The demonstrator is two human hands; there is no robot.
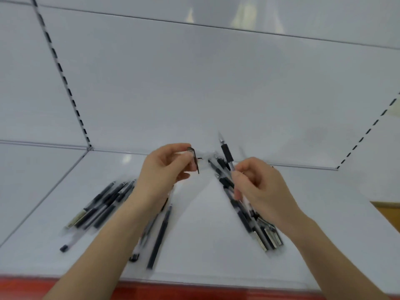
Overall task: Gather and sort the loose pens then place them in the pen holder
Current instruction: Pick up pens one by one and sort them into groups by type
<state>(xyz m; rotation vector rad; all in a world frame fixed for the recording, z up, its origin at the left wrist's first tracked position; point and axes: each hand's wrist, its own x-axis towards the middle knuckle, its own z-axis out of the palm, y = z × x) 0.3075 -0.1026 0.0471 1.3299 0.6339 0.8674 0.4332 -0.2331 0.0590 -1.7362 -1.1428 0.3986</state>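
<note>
My left hand (166,167) is raised over the white shelf and pinches a small dark pen cap (194,159). To its right, my right hand (259,189) grips an uncapped pen (227,154) with a black grip, tip pointing up and away. A bundle of several black pens (101,204) lies at the left. Two or three single pens (160,232) lie between my forearms. Another heap of several pens (259,228) lies under my right hand. No pen holder is in view.
The white shelf (205,234) has a red front edge (151,291) along the bottom. A white back panel (194,83) with slotted uprights (62,76) rises behind. A wooden surface (389,211) shows at the far right.
</note>
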